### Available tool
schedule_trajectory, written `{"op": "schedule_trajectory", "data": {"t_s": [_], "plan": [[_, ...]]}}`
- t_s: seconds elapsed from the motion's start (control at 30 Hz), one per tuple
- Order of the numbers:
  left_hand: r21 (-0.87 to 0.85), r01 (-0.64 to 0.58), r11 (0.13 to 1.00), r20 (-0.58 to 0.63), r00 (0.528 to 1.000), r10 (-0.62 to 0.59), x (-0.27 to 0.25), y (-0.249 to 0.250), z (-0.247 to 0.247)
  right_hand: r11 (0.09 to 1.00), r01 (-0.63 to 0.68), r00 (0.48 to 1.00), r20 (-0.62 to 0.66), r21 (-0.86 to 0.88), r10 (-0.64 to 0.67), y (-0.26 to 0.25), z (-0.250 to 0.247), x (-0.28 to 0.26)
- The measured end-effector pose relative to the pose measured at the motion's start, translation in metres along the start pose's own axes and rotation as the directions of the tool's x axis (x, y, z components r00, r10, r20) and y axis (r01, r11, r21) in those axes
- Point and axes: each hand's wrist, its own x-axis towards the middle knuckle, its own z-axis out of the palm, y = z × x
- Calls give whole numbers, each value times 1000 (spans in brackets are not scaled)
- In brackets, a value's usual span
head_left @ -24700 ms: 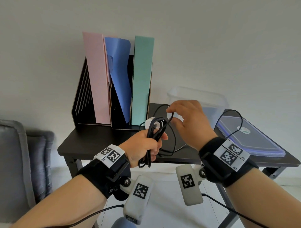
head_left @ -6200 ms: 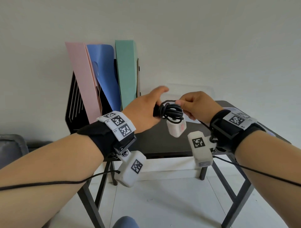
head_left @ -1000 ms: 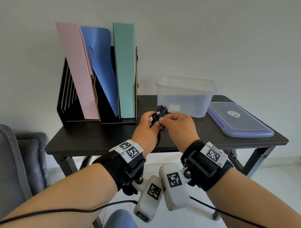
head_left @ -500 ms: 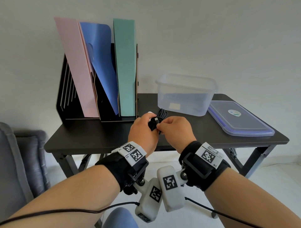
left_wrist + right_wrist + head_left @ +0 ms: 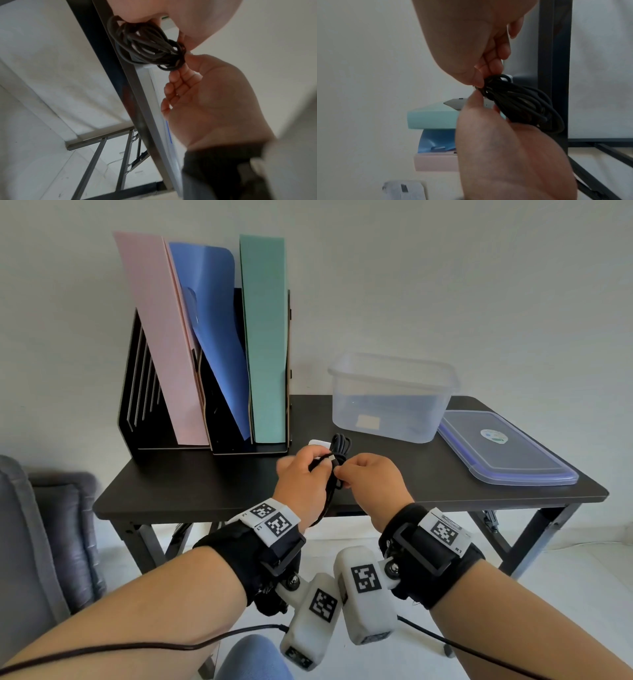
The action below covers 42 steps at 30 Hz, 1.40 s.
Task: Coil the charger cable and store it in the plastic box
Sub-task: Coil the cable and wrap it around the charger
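While the clear plastic box (image 5: pixel 390 398) stands open on the black table (image 5: pixel 212 487) with its lid (image 5: pixel 507 453) lying just to its right and a file rack (image 5: pixel 205 371) of pink, blue and green folders to its left, nothing lies between it and the hands. The left hand (image 5: pixel 301 484) grips the coiled black charger cable (image 5: pixel 337 453), white plug (image 5: pixel 320 443) uppermost, above the table's front edge. The right hand (image 5: pixel 370 484) pinches the coil's wrapped middle between thumb and fingertips (image 5: pixel 173 77).

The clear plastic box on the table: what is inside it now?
The clear plastic box looks empty through its walls; only a pale label shows on its front. The coiled charger cable is outside it, between both hands.
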Motion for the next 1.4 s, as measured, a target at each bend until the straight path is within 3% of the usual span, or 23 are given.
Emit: {"op": "schedule_trajectory", "data": {"t_s": [0.13, 0.3, 0.6, 1.0, 1.23, 1.4], "plan": [[116, -31, 993, -69, 997, 40, 7, -6, -5, 998, -49, 997, 61, -38, 52, 1, 2, -1], [147, 40, 988, -13, 999, -39, 8, -9, -6, 989, -79, 991, 98, -128, 92, 1, 1, 1], [180, 37, 983, 91, 994, -54, 12, -11, -11, 936, -65, 978, 165, -345, 128, -11, 4, 10], [-32, 21, 999, 149, 989, -16, 9, -19, -25, 929, -203, 960, 124, -310, 251, -15, 15, 12], [-54, -6, 999, 88, 996, 11, 17, -25, -21, 959, -157, 978, 97, -235, 184, -5, 19, 7], [-130, 59, 990, 82, 995, -49, 22, -26, -21, 952, -145, 972, 141, -271, 188, -9, 18, 8]]}}
